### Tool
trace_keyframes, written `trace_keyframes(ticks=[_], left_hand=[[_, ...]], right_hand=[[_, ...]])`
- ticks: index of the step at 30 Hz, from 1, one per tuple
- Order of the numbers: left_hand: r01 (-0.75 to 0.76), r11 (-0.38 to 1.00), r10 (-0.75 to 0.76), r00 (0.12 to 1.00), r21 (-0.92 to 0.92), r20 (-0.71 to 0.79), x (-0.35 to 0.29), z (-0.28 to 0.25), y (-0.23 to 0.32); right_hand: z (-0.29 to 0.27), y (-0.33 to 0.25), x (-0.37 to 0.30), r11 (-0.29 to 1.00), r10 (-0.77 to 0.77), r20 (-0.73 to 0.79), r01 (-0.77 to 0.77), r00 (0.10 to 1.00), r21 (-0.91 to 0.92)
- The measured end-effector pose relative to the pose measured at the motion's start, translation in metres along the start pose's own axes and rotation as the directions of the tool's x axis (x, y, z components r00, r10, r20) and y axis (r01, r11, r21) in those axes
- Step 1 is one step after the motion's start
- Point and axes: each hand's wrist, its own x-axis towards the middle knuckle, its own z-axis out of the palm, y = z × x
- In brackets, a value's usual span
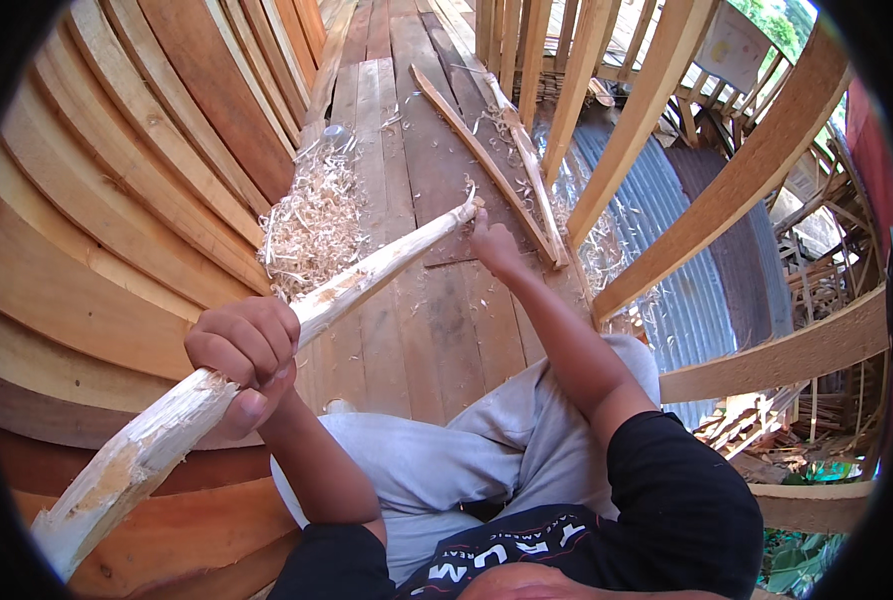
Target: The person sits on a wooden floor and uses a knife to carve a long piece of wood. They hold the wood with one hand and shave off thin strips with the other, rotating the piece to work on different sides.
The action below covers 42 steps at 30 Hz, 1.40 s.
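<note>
A long, peeled wooden pole (371, 268), pale with rough shaved patches, slants from the lower left to the middle of the walkway. My left hand (246, 345) is wrapped round its thicker near part. At the far, thinner end, my right hand (493, 245) is closed, with one finger reaching up beside the pole's tip. Whatever the curled fingers of that hand hold, if anything, is hidden. Thin curled shavings stick up at the tip.
A heap of wood shavings (316, 222) lies by the plank wall (126, 190) on the left, with a clear cup (336, 135) behind it. Two narrow wood strips, one a flat batten (486, 165), rest near the slatted railing (656, 130). Beyond it is corrugated metal roofing (666, 250).
</note>
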Motion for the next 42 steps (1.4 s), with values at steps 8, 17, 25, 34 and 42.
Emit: trace_keyframes(ticks=[8,17,25,34,42], left_hand=[[-0.005,1.000,0.005,1.000,0.004,-0.010,0.001,0.001,0.003],[0.029,0.999,-0.029,1.000,0.033,-0.002,0.000,0.003,0.005],[0.014,0.997,-0.007,0.996,0.082,-0.085,-0.004,0.005,0.004],[0.014,0.992,0.024,0.953,0.125,-0.301,0.000,0.024,0.021],[0.019,0.983,0.061,0.903,0.181,-0.425,0.005,0.037,0.037]], right_hand=[[-0.017,0.002,0.014,0.605,0.216,0.368,-0.420,0.904,0.677],[-0.004,0.007,0.007,0.694,0.057,0.473,-0.376,0.879,0.615],[-0.015,-0.003,0.004,0.753,0.032,0.490,-0.343,0.871,0.561],[-0.030,-0.020,-0.010,0.946,-0.054,0.473,-0.105,0.880,0.305],[-0.041,-0.036,-0.020,0.969,0.042,0.634,-0.185,0.772,0.161]])
